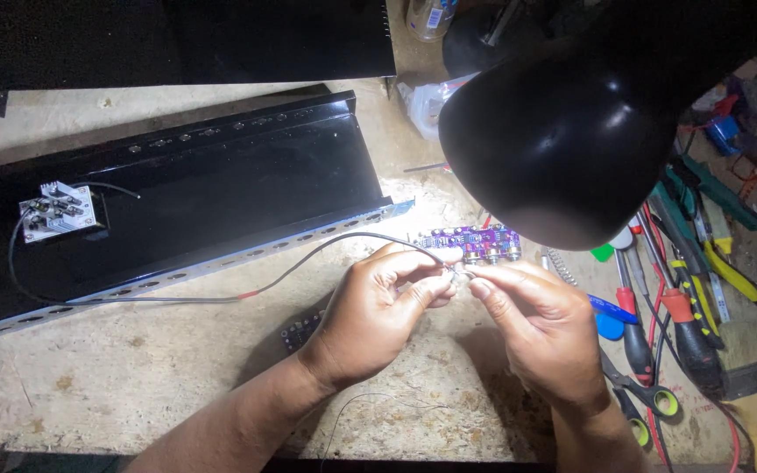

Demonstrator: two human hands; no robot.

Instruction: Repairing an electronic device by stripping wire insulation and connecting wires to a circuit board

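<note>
Both hands meet just below the purple circuit board (477, 243), which I take as the landmark. The left hand (378, 311) has its fingers (422, 285) pinched nearly closed on the end of the thin grey wire (326, 250). The right hand (536, 320) has thumb and forefinger closed to a fine pinch at the same spot, touching the left fingertips. What sits between them is too small and too brightly lit to tell.

The wire runs left from the board, across the surface (133, 368), and loops up into the long black metal tray (221, 193). It ends there at a small silver module (57, 210) at the tray's far left. The black lamp shade (571, 131) hangs above and right of the board. A second small dark board (301, 328) lies below and left of it, beside the left wrist.

Screwdrivers (685, 324), scissors (650, 398) and a brush (755, 394) lie well right of the board.

Judgement: this is fine work on the wire end. It would go best with both wrists braced on the surface, the pinch kept close to the tip, and slack left in the wire. A tug could drag the silver module or the purple board. The lamp throws glare on the fingertips; a slight tilt of the hands would show the strands better.
</note>
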